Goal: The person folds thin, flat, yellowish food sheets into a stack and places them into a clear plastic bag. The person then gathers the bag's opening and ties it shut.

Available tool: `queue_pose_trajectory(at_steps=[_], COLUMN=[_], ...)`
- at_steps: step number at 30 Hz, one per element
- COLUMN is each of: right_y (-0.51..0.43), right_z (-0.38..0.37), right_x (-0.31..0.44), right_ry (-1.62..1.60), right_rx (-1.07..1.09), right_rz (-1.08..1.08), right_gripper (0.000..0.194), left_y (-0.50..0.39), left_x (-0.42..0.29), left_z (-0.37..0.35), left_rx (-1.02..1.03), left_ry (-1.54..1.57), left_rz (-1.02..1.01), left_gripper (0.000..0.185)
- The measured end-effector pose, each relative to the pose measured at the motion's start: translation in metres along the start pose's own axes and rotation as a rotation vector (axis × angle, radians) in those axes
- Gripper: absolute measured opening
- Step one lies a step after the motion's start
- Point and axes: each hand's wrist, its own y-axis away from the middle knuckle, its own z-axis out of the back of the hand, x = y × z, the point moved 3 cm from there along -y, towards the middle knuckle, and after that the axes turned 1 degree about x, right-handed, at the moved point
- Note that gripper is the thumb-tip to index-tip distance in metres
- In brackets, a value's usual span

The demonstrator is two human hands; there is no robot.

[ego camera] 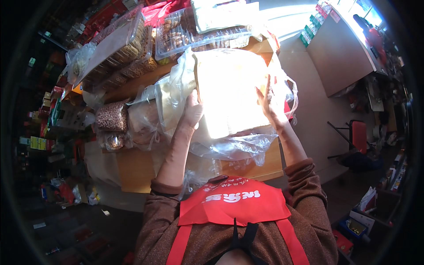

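A broad, pale flat stack [233,96], washed out by sunlight, lies before me on a clear plastic bag [237,145]. At its left edge my left hand [193,111] grips the side, thumb pointing away from me. My right hand [272,104] is against the right edge with thumb and forefinger apart; glare hides how firmly it holds. More clear plastic bag [181,73] bunches up beyond my left hand, and a plastic loop handle [294,91] sticks out at the right. The stack's material cannot be made out in the glare.
Under everything is a wooden table [135,169]. Clear plastic boxes of brown food [175,34] stand at the back, with a lidded box [132,43] at left. Bagged peanuts [112,116] lie left. Further right are a counter [344,49] and a red-backed chair [358,135].
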Motion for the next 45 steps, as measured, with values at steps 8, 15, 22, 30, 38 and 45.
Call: queue_pose_trajectory(at_steps=[8, 15, 22, 30, 38, 45], right_y=[-0.043, 0.0, -0.007, 0.027, 0.021, 0.045], right_z=[-0.028, -0.091, -0.017, -0.044, -0.031, 0.015], right_x=[0.067, -0.004, 0.015, -0.036, -0.021, 0.07], right_ry=[-0.864, -0.735, -0.051, -0.303, -0.048, -1.045], right_rx=[0.877, 0.756, 0.222, 0.078, 0.0, 0.668], right_rz=[-0.236, -0.468, 0.225, -0.194, -0.072, -0.316], right_gripper=[0.038, 0.022, 0.026, 0.02, 0.054, 0.031], left_y=[-0.001, 0.002, 0.0, -0.002, 0.02, 0.046], left_x=[-0.014, -0.009, -0.001, 0.035, 0.013, 0.006], left_z=[-0.03, -0.017, -0.028, 0.026, 0.021, 0.014], left_rx=[0.015, -0.006, -0.02, 0.078, 0.126, 0.252], left_ry=[-0.21, 0.007, -0.057, 0.132, 0.181, 0.395], left_rz=[-0.093, -0.019, -0.125, 0.041, 0.101, 0.228], left_gripper=[0.041, 0.04, 0.01, 0.035, 0.043, 0.063])
